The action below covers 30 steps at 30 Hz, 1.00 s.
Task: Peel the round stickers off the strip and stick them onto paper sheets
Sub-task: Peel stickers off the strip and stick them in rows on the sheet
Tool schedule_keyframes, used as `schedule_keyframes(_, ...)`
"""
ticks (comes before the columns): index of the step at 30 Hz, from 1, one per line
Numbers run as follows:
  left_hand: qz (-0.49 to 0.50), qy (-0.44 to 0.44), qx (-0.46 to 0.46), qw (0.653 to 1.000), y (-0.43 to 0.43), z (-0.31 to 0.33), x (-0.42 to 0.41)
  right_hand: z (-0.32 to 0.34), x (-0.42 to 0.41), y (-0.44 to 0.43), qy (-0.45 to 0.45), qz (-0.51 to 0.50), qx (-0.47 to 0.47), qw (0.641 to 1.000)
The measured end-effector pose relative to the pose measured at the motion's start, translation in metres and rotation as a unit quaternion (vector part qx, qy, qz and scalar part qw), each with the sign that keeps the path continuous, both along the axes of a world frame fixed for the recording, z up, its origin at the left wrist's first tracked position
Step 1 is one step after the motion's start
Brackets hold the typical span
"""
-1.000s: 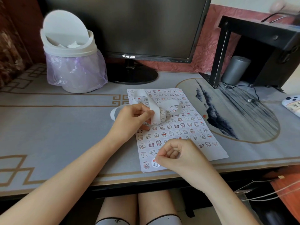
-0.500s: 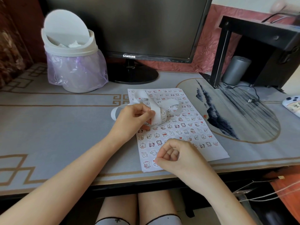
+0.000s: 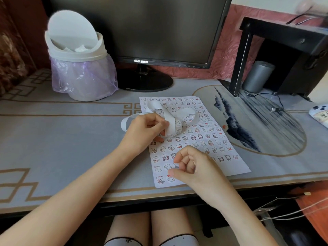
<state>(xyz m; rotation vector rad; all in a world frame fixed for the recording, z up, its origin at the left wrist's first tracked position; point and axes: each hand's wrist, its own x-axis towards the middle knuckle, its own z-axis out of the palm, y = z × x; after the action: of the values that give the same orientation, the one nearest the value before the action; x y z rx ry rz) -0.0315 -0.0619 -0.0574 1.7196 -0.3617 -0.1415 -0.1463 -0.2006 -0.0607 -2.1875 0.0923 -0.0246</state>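
Note:
A white paper sheet (image 3: 238, 166) covered with several rows of round cartoon stickers lies on the desk mat in front of me. My left hand (image 3: 143, 132) pinches the long white sticker strip (image 3: 170, 129), which curls in loops over the sheet's upper part. Over the sheet's near edge is my right hand (image 3: 195, 169), fingers curled and holding nothing. Its thumb tip is just above a round sticker (image 3: 170, 179) in the bottom row.
A white swing-lid bin (image 3: 79, 68) with a purple bag stands at the back left, and a dark monitor (image 3: 142, 32) behind the sheet. A black shelf (image 3: 284, 41), a grey cylinder (image 3: 257, 77), a cable (image 3: 274, 109) and a phone (image 3: 319, 114) are on the right.
My right hand has drawn its fingertips off the bottom-row sticker and lifted slightly, leaving the sticker on the sheet. The left hand keeps hold of the strip, hardly moving.

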Motion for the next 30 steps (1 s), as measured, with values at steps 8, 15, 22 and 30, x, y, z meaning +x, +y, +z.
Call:
schedule_keyframes(8, 0.003, -0.007, 0.006, 1.0, 0.001, -0.001, 0.0, 0.004, -0.002, 0.003, 0.016, -0.014, 0.003, 1.0)
schedule_keyframes(15, 0.004, -0.008, 0.007, 1.0, 0.001, -0.001, 0.0, 0.005, -0.003, 0.008, -0.005, -0.02, -0.095, 0.995)
schedule_keyframes(22, 0.003, -0.011, 0.001, 1.0, 0.0, -0.001, 0.0, 0.001, -0.003, 0.0, 0.01, 0.001, 0.003, 1.0)
schedule_keyframes(30, 0.017, -0.034, -0.009, 0.999, 0.001, 0.002, 0.0, 0.004, -0.001, -0.005, 0.009, 0.039, -0.011, 0.999)
